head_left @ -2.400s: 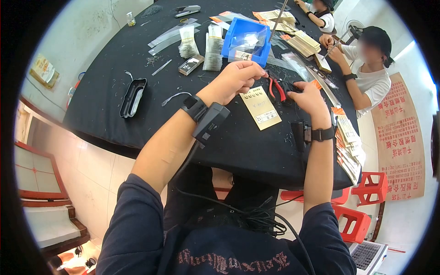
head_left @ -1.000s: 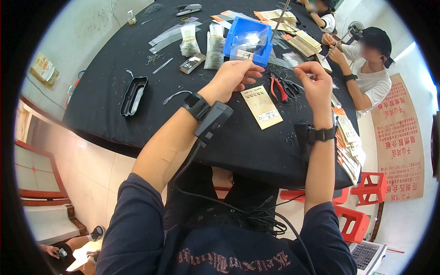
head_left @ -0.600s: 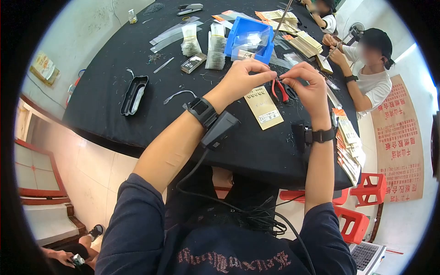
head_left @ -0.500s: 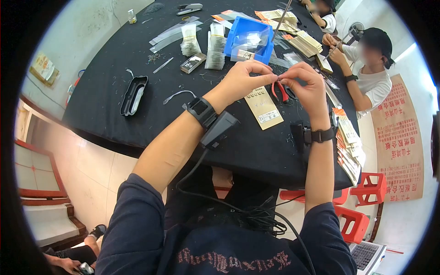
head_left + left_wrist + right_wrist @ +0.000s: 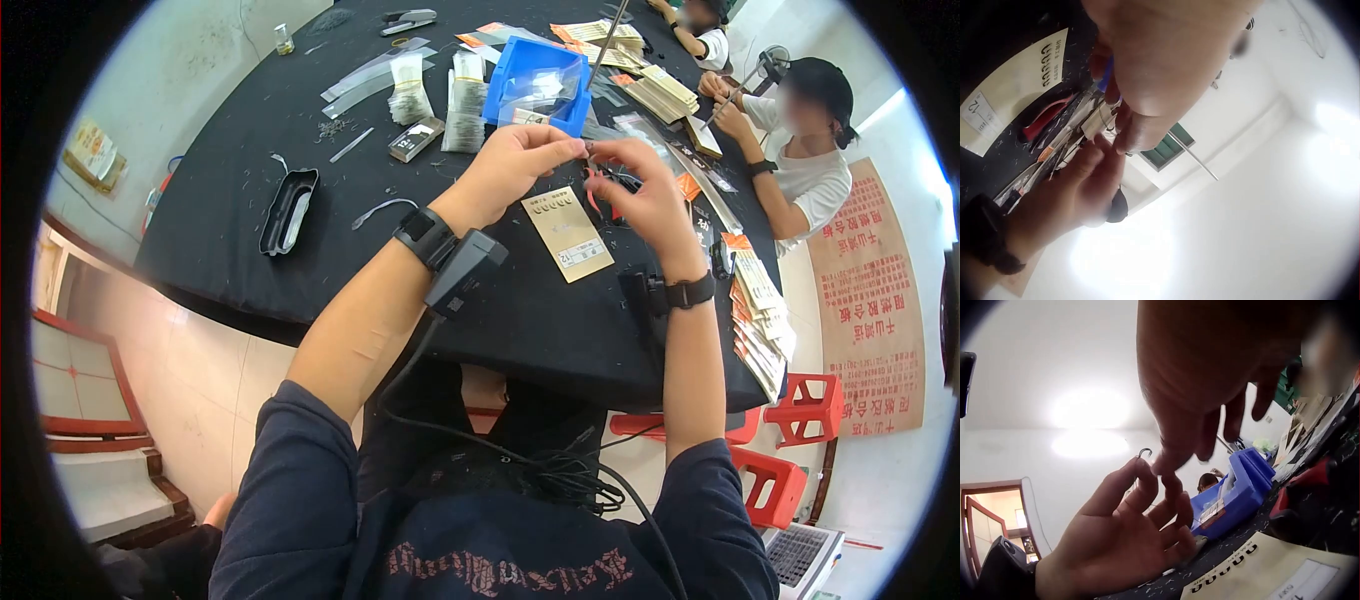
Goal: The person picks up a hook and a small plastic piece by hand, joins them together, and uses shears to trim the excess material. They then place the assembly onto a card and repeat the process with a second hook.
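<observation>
a small dark curved metal hook (image 5: 1144, 450) poked from the pinched fingertips of the left hand (image 5: 508, 166). the right hand (image 5: 650, 195), apart a second earlier, had met it, suggesting two-handed work; its fingers' hold could not be told. a gold rectangular card (image 5: 566, 235) lay nearer, a blue plastic bin (image 5: 530, 56) farther.

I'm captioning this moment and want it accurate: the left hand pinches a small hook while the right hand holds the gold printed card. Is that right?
Not quite: the right hand does not hold the gold printed card. The head view shows it lying on the black tablecloth. The left hand does pinch a small hook.
</observation>
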A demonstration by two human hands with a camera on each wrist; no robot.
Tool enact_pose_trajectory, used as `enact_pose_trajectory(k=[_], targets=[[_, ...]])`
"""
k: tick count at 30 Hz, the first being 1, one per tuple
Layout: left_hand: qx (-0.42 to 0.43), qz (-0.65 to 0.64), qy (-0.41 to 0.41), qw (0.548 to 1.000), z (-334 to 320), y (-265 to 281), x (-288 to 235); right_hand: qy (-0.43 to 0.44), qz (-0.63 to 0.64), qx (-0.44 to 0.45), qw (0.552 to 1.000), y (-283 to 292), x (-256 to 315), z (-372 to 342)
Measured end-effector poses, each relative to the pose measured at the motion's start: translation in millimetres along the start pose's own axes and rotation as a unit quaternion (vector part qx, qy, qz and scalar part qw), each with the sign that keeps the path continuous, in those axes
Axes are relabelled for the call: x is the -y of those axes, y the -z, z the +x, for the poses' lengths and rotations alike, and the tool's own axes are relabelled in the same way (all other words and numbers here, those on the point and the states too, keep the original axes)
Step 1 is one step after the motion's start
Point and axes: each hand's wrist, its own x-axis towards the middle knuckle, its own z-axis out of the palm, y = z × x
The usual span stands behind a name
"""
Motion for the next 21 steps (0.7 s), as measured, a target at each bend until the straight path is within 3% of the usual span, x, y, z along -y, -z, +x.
enact_pose_trajectory(k=[2, 6, 8, 14, 16, 17, 18, 21], targets=[[-0.023, -0.03, 0.006, 0.999, 3.4, 4.1, 4.6, 0.036, -0.109, 0.058, 0.992, -5.1, -12.0, -5.1], [-0.031, -0.096, 0.067, 0.993, 0.3, 0.0, -0.2, -0.01, -0.146, 0.108, 0.983, -15.6, -22.6, -14.9], [-0.025, -0.083, 0.101, 0.991, -0.9, -1.6, -2.6, -0.031, -0.142, 0.109, 0.983, -15.9, -22.4, -14.6], [-0.025, -0.099, 0.082, 0.991, 0.2, -0.3, 2.1, -0.06, -0.144, 0.085, 0.984, -11.2, -19.1, -12.0], [-0.026, -0.1, 0.064, 0.993, 0.6, 1.5, 2.0, -0.133, -0.091, 0.125, 0.979, -3.2, -10.5, -7.5], [-0.043, -0.083, 0.049, 0.994, 0.7, -0.3, 1.2, -0.117, -0.003, 0.103, 0.988, -4.7, -23.3, -9.7], [-0.061, -0.065, 0.033, 0.995, 1.5, -0.1, 0.8, -0.155, 0.076, 0.109, 0.979, -2.3, -21.4, -8.4], [-0.096, -0.06, -0.017, 0.993, 3.2, 5.7, 3.4, -0.199, 0.147, 0.095, 0.964, 9.2, -18.0, -6.3]])
